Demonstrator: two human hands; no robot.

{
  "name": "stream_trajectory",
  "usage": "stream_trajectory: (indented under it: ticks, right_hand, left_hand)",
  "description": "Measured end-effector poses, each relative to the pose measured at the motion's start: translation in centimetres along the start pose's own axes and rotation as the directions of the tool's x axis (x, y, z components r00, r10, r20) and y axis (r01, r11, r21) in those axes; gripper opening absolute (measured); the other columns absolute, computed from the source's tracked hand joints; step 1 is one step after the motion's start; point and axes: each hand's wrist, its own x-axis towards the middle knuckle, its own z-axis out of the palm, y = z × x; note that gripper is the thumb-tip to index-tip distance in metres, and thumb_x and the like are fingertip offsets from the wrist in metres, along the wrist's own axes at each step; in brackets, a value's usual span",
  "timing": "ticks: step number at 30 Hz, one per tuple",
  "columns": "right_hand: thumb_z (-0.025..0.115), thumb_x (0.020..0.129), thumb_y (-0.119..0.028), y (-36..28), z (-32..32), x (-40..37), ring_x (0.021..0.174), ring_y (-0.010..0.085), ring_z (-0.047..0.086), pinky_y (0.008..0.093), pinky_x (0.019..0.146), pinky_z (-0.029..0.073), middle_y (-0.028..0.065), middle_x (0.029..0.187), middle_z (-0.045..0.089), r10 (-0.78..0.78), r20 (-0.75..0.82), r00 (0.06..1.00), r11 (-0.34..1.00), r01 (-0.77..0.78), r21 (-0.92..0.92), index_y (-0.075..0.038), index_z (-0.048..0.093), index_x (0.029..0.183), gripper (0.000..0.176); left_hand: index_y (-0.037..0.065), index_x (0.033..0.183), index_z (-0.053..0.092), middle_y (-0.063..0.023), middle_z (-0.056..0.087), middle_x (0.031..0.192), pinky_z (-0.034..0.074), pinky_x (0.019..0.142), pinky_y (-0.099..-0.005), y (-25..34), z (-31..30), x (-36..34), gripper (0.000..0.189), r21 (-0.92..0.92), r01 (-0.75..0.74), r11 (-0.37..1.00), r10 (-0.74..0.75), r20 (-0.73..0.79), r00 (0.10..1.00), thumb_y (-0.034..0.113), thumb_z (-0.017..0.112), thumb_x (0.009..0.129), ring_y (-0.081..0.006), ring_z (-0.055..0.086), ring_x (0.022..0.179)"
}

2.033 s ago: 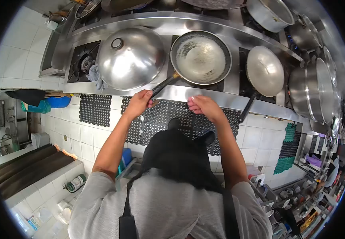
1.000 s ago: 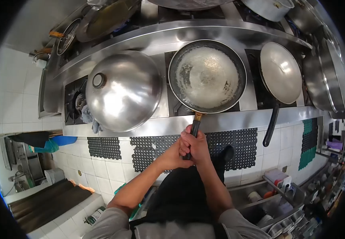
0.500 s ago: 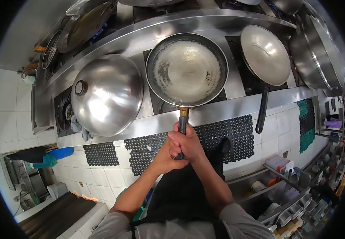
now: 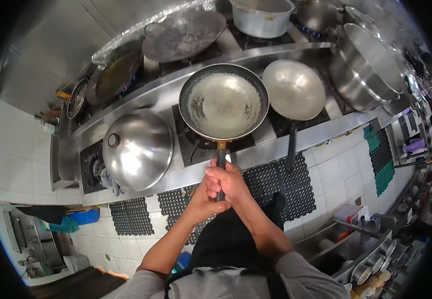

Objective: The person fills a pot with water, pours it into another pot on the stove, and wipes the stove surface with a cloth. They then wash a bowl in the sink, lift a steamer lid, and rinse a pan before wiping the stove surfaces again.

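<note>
A dark-rimmed frying pan (image 4: 224, 104) is over the stove's front burner, its worn inner surface pale. Both hands grip its black handle: my right hand (image 4: 231, 180) has its fingers wrapped round it, and my left hand (image 4: 203, 199) closes on it from the left, lower down. The hands touch each other. Left of the pan, a domed steel lid (image 4: 139, 152) covers part of the stove. Close by on the right is a second, pale pan (image 4: 295, 90), its black handle jutting over the stove's front edge. Whether the held pan touches the burner I cannot tell.
Behind stand a large wok (image 4: 183, 37), a white pot (image 4: 263, 19) and a tall steel pot (image 4: 363, 70). Blue flames show under some back burners. A grey cloth (image 4: 109, 180) lies beside the lid. Black perforated mats (image 4: 295, 192) cover parts of the floor. Shelves with pans are at lower right.
The view has shifted, showing more of the back burners. The held pan appears smaller and nearer the pale pan. Both hands keep their grip on the handle.
</note>
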Motion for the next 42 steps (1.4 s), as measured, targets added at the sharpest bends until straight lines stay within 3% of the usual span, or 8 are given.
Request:
stream_trajectory:
  ticks: [7,12,14,18,19,23,35,42]
  right_hand:
    - [0.067,0.090,-0.004,-11.3,2.8,-4.9,0.048,0.0103,0.044,0.0313,0.041,0.041,-0.0017,0.064,0.045,-0.078,0.050,0.996,0.997,0.078,0.008,-0.015,0.046,0.088,0.024]
    - [0.067,0.088,-0.006,-22.1,1.9,-8.5,0.046,0.0122,0.046,0.0337,0.039,0.043,-0.0001,0.061,0.046,-0.160,0.116,0.980,0.984,0.168,-0.063,-0.012,0.047,0.076,0.024]
    - [0.068,0.089,-0.007,-26.8,1.2,-10.4,0.048,0.0109,0.046,0.0323,0.043,0.044,-0.0019,0.064,0.045,-0.168,0.164,0.972,0.977,0.186,-0.106,-0.013,0.045,0.088,0.023]
    - [0.066,0.089,-0.005,-36.0,0.3,-14.5,0.048,0.0094,0.046,0.0312,0.043,0.044,-0.0023,0.064,0.045,-0.181,0.119,0.976,0.967,0.199,-0.159,-0.013,0.045,0.084,0.023]
    - [0.066,0.089,-0.005,-39.6,-0.4,-16.2,0.048,0.0090,0.045,0.0309,0.043,0.044,-0.0023,0.064,0.045,-0.199,0.102,0.975,0.963,0.214,-0.166,-0.013,0.044,0.083,0.023]
    - [0.063,0.089,-0.003,-45.9,-2.5,-18.5,0.048,0.0077,0.044,0.0285,0.042,0.041,-0.0033,0.061,0.044,-0.257,0.095,0.962,0.951,0.269,-0.152,-0.012,0.043,0.078,0.025]
    - [0.065,0.089,-0.014,-56.5,-11.6,-22.3,0.047,0.0182,0.046,0.0342,0.044,0.040,0.0017,0.054,0.043,-0.376,-0.127,0.918,0.915,0.345,-0.211,-0.012,0.044,0.064,0.032]
    - [0.067,0.087,-0.005,-58.2,-15.2,-22.5,0.049,0.0083,0.042,0.0262,0.042,0.038,-0.0034,0.062,0.045,-0.375,-0.245,0.894,0.927,0.363,-0.095,-0.013,0.043,0.091,0.026]
  left_hand:
    - [0.008,0.161,0.016,0.0038,0.035,0.116,0.044,0.093,-0.0226,7.0,8.8,3.4,0.123,-0.036,-0.163,0.986,0.164,0.028,0.986,-0.003,0.072,0.052,-0.0102,0.039,0.108]
    - [0.011,0.161,0.014,-0.0005,0.048,0.127,0.052,0.090,-0.0303,11.9,18.7,7.4,0.113,-0.143,-0.232,0.962,0.244,0.074,0.967,-0.009,0.064,0.061,-0.0154,0.053,0.114]
    - [0.011,0.161,0.014,-0.0009,0.050,0.124,0.052,0.086,-0.0305,12.8,22.6,9.6,0.113,-0.190,-0.271,0.944,0.288,0.069,0.955,-0.009,0.063,0.062,-0.0152,0.055,0.109]
    - [0.009,0.146,0.037,-0.0011,0.059,0.100,0.047,0.066,-0.0286,16.8,31.4,12.8,0.087,-0.284,-0.251,0.926,0.297,0.134,0.945,-0.007,0.062,0.065,-0.0145,0.060,0.081]
    - [0.007,0.129,0.046,-0.0010,0.059,0.089,0.043,0.061,-0.0277,18.3,35.6,14.2,0.067,-0.320,-0.274,0.907,0.320,0.101,0.942,-0.006,0.063,0.066,-0.0141,0.058,0.070]
    - [0.007,0.113,0.049,-0.0008,0.058,0.087,0.043,0.062,-0.0276,20.5,41.1,17.7,0.048,-0.194,-0.248,0.949,0.287,0.209,0.935,-0.007,0.064,0.070,-0.0130,0.057,0.070]
    - [0.011,0.114,0.046,0.0013,0.053,0.095,0.042,0.063,-0.0285,19.2,51.6,27.0,0.052,-0.210,-0.055,0.976,0.147,0.456,0.877,-0.004,0.069,0.069,-0.0118,0.055,0.080]
    - [0.011,0.111,0.047,0.0030,0.050,0.091,0.041,0.062,-0.0268,16.6,53.8,30.6,0.048,-0.197,0.010,0.980,0.095,0.516,0.851,-0.002,0.070,0.071,-0.0094,0.053,0.077]
